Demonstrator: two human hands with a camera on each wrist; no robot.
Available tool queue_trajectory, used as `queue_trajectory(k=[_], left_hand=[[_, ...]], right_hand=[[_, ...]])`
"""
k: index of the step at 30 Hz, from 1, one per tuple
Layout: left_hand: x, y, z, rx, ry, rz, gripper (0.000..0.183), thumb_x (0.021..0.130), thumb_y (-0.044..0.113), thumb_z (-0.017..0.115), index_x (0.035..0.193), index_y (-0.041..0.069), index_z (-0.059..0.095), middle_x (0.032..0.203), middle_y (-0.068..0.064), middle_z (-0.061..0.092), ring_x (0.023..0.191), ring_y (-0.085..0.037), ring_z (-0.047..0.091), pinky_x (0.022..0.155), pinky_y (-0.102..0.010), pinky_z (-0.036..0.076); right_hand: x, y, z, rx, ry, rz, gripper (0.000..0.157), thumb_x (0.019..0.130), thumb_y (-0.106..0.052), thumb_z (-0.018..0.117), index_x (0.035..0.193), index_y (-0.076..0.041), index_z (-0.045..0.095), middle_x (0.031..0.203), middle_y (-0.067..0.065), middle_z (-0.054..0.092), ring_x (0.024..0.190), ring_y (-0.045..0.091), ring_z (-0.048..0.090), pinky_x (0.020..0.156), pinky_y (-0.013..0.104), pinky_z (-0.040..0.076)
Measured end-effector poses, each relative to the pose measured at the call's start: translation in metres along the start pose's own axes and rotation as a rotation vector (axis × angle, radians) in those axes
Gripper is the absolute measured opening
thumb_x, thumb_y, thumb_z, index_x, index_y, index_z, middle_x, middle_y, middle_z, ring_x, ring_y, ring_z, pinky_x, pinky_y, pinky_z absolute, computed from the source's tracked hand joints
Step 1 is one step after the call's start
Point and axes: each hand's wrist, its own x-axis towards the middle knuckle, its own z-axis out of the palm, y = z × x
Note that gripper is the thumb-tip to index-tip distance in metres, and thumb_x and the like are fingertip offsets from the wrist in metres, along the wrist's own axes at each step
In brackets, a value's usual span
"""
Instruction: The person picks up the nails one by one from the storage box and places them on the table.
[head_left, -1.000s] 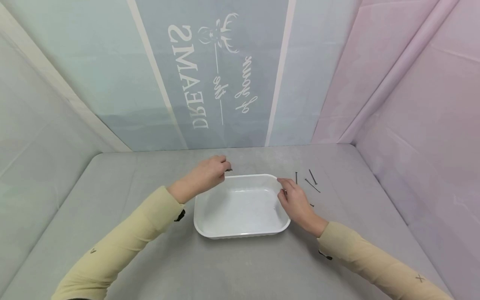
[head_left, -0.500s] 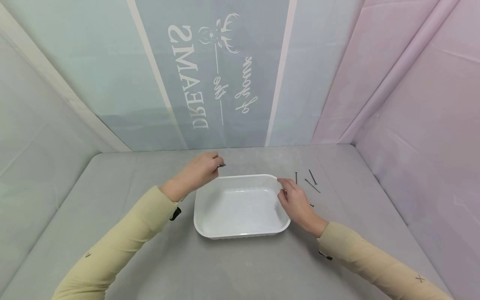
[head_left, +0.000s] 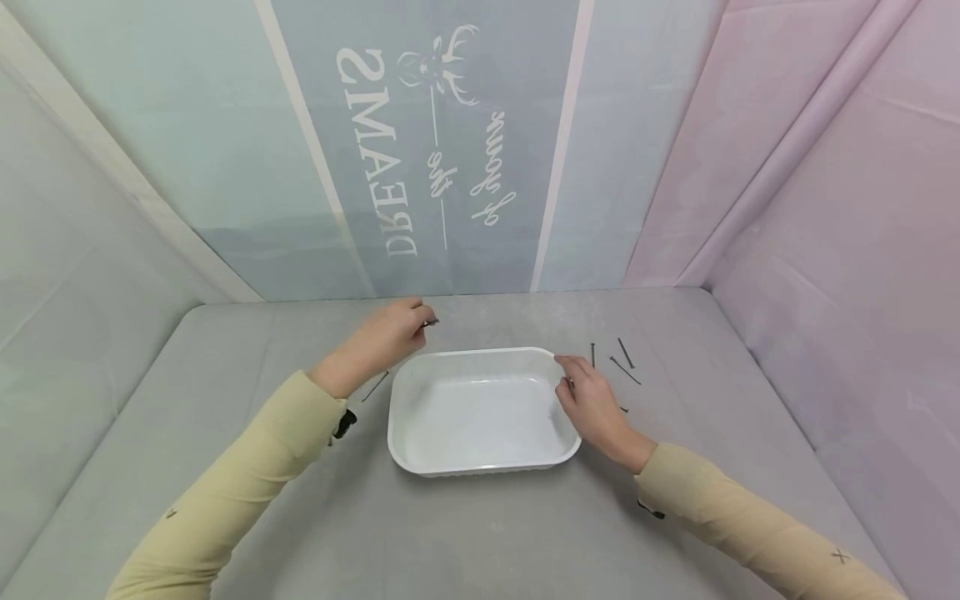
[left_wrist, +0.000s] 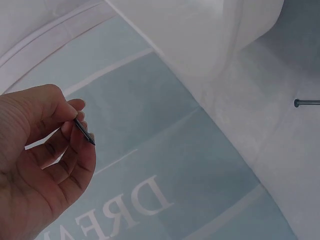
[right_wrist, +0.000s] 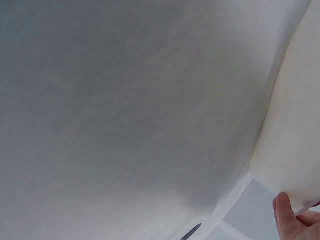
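Note:
My left hand (head_left: 382,340) is raised just beyond the back left corner of a white tray (head_left: 483,429). Between thumb and fingers it pinches a dark nail (head_left: 431,322), whose pointed end (left_wrist: 90,140) sticks out in the left wrist view. At the tray's right side, my right hand (head_left: 597,410) grips the rim near the back corner. The right wrist view catches only part of those fingers (right_wrist: 285,212) against the tray's wall (right_wrist: 295,130). No nails show inside the tray.
Several nails lie on the grey table to the right of the tray, such as this slanted nail (head_left: 626,370) and this upright-looking nail (head_left: 592,355). Left of the tray lies another nail (head_left: 375,387), near my forearm. A printed cloth wall (head_left: 465,275) closes off the back.
My left hand has moved left and toward the back wall with the nail, uncovering a nail on the table left of the tray. The right hand and the tray have stayed put.

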Motion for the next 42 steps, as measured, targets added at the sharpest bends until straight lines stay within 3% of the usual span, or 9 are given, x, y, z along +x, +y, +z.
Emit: queue_trajectory(k=[13, 29, 42], left_hand=[[-0.005, -0.020, 0.002, -0.066, 0.056, -0.111, 0.021, 0.079, -0.007, 0.054, 0.097, -0.005, 0.064, 0.093, -0.014, 0.061, 0.077, -0.022, 0.057, 0.067, -0.030, 0.048], [-0.013, -0.039, 0.011, -0.118, 0.067, -0.255, 0.020, 0.080, -0.004, 0.056, 0.098, -0.008, 0.063, 0.088, -0.017, 0.060, 0.075, -0.024, 0.053, 0.066, -0.034, 0.046], [-0.019, -0.058, 0.023, -0.227, 0.020, -0.452, 0.023, 0.083, -0.001, 0.053, 0.103, -0.010, 0.060, 0.095, -0.021, 0.062, 0.086, -0.030, 0.058, 0.071, -0.038, 0.049]], right_hand=[[0.001, 0.000, 0.000, -0.009, 0.003, 0.000, 0.034, 0.085, 0.001, 0.049, 0.119, 0.007, 0.052, 0.114, 0.018, 0.055, 0.089, 0.021, 0.061, 0.069, 0.022, 0.052], [-0.001, -0.001, 0.001, 0.001, 0.008, -0.005, 0.034, 0.084, 0.002, 0.050, 0.118, 0.007, 0.052, 0.114, 0.019, 0.055, 0.090, 0.023, 0.061, 0.069, 0.023, 0.052], [-0.001, 0.000, 0.001, 0.010, 0.019, -0.026, 0.034, 0.084, 0.003, 0.050, 0.117, 0.008, 0.053, 0.114, 0.020, 0.055, 0.090, 0.024, 0.061, 0.069, 0.023, 0.053]])
